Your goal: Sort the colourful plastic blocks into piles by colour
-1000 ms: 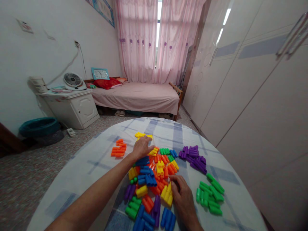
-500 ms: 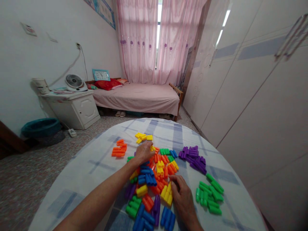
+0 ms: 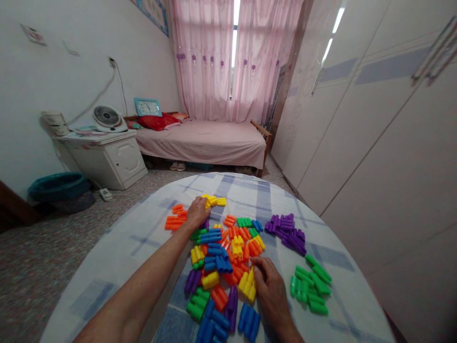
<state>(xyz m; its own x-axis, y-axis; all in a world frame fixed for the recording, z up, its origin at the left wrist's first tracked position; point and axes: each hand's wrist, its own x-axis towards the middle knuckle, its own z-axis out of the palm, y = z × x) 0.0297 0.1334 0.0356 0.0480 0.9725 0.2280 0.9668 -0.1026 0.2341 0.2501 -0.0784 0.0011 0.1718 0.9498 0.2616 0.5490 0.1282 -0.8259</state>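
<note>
Head view, left to right. Orange group (image 3: 175,222): one colour, set apart. Left hand (image 3: 199,212): fingers bent at the left edge of the yellow group (image 3: 216,201); whether clamped on a block, cannot tell. Yellow group: one colour, far side of table (image 3: 246,188). Mixed pile (image 3: 218,263): centre, five colours, not yet parted; seemingly the bulk left. Right hand (image 3: 272,288): beside the pile's near yellow block (image 3: 247,287), fingers curled, grip unclear. Purple group (image 3: 285,231), green group (image 3: 312,286): each apart.

Single head-worn camera faces forward and down over the table (image 3: 246,190). Table near; bed (image 3: 207,140) well beyond.
</note>
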